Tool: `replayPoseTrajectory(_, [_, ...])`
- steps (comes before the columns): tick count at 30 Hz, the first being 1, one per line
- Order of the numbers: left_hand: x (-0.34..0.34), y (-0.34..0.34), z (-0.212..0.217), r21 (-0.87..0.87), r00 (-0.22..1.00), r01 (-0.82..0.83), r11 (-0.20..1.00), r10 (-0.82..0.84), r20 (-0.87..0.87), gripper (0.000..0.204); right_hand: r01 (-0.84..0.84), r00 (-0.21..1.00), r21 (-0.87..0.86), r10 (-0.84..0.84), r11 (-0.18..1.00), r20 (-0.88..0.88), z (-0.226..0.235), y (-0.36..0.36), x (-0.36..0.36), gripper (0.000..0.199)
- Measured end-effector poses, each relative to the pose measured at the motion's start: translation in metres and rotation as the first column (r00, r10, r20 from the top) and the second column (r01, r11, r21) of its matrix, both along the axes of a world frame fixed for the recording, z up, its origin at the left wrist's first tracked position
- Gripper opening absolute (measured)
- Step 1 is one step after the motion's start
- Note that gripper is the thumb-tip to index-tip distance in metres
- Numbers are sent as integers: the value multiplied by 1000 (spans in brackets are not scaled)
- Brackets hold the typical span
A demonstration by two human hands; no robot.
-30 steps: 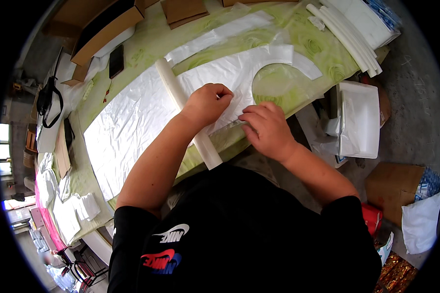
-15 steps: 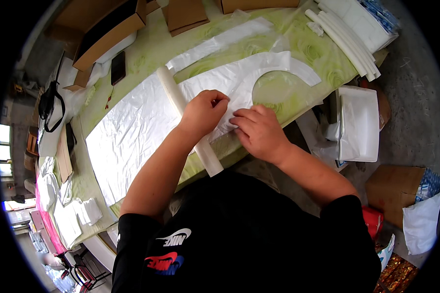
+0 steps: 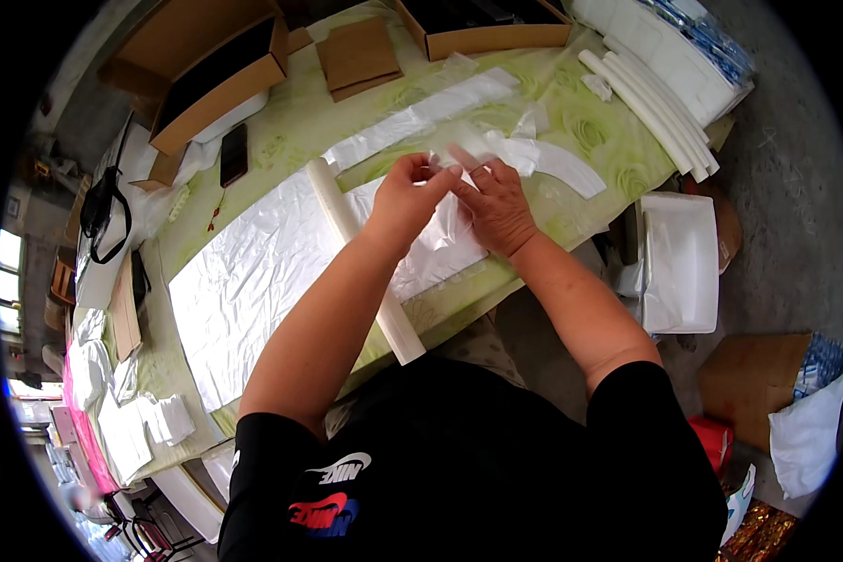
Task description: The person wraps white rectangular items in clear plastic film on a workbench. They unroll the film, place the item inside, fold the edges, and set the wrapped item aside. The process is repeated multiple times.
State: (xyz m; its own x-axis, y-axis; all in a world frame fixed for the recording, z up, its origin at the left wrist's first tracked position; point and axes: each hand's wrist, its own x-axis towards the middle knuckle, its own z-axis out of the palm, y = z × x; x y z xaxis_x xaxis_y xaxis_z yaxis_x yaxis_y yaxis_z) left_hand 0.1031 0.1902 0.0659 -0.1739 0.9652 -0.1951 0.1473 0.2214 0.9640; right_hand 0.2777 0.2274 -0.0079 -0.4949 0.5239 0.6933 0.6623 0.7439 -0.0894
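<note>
A thin, shiny white plastic sheet (image 3: 244,281) lies across the table, its right end narrowing to a curved strap (image 3: 571,171). A cream-white tube (image 3: 398,323) rests slantwise on top of it. Just right of the tube, my left hand (image 3: 407,201) is closed, thumb and fingers pinched at a raised, bunched part of the sheet. My right hand (image 3: 498,208) meets it from the right, fingertips close to the left ones. Its index finger is smeared by motion, so its grip is unclear. Beneath both hands the sheet is crumpled.
A white plastic strip (image 3: 421,114) lies behind the sheet. Several white tubes (image 3: 660,117) are stacked at the far right. A phone (image 3: 234,155), flat brown cardboard (image 3: 358,58) and open cardboard boxes (image 3: 220,80) stand along the back. A white bin (image 3: 686,267) is beyond the right table edge.
Both hands have moved away from me and closer together, fingertips now nearly meeting. The sheet's right part has been lifted and bunched, and its curved opening has lost its shape.
</note>
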Motion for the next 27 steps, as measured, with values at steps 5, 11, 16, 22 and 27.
replayPoseTrajectory(5, [-9, 17, 0, -72, 943, -103, 992, 121, 310, 28, 257, 964, -217, -265, 942, -9, -3, 8, 1, 63])
replayPoseTrajectory(11, [-89, -64, 24, 54, 884, -270, 961, 225, 410, 16, 447, 795, -451, -574, 773, -197, -12, 22, 2, 73])
replayPoseTrajectory(16, [-190, -141, -12, -95, 817, -566, 819, 573, 70, 30, 349, 842, -310, -441, 884, -311, -28, 35, 20, 73])
replayPoseTrajectory(22, [-229, -177, -60, 163, 585, -573, 803, 541, -604, 54, 305, 875, -278, -384, 911, -296, -31, 39, 22, 67])
replayPoseTrajectory(27, [-154, -146, -45, 515, 720, -154, 843, 453, -526, 34, 236, 908, -97, -255, 967, -332, -22, 30, 23, 48])
